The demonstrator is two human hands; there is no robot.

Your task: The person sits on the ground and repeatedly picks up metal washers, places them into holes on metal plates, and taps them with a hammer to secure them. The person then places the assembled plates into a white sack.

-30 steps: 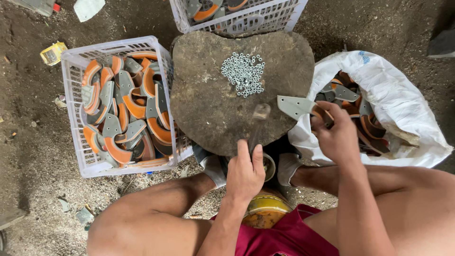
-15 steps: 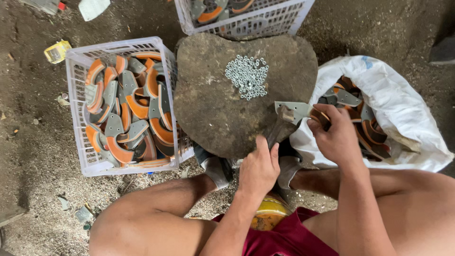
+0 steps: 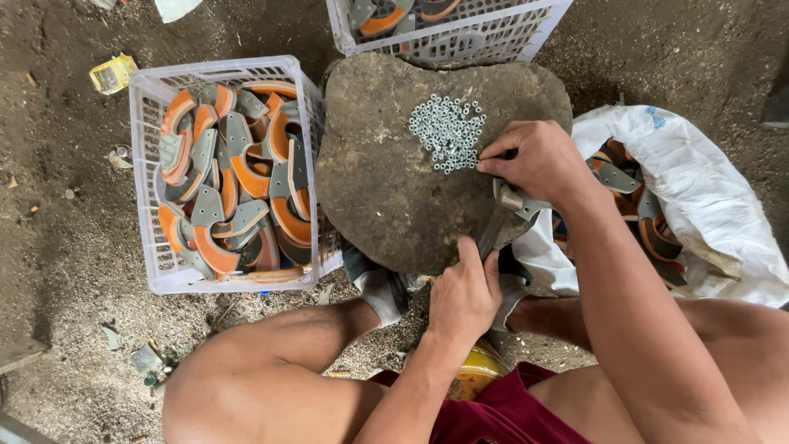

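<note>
A dirt floor [image 3: 66, 271] spreads under everything, strewn with small scraps. On it at the right lies a white sack [image 3: 699, 189], its mouth open toward the person and showing grey and orange curved pieces inside; a small blue mark sits on its upper fold. At the left stands a white plastic crate [image 3: 144, 164], filled with the same curved grey-and-orange pieces [image 3: 238, 189] lying every way. A second white crate [image 3: 460, 33] at the top edge holds a few more.

Between them sits a broad, flat-topped stone block [image 3: 386, 173], which serves as the tabletop. On its upper right part lies a loose heap of small silver nuts [image 3: 448, 131].

The right hand [image 3: 534, 160] rests on the block just beside the heap, fingers curled down and pinched together at its lower right edge; whether a nut is between the fingertips cannot be told. The left hand [image 3: 464, 292] is at the block's near edge, closed around a grey metal piece [image 3: 503, 215]. That piece has its long axis slanting from the left hand up and to the right, its upper end passing under the right hand.

A small yellow packet [image 3: 113, 74], squarish and crumpled, lies on the floor at the upper left, beside the left crate.
</note>
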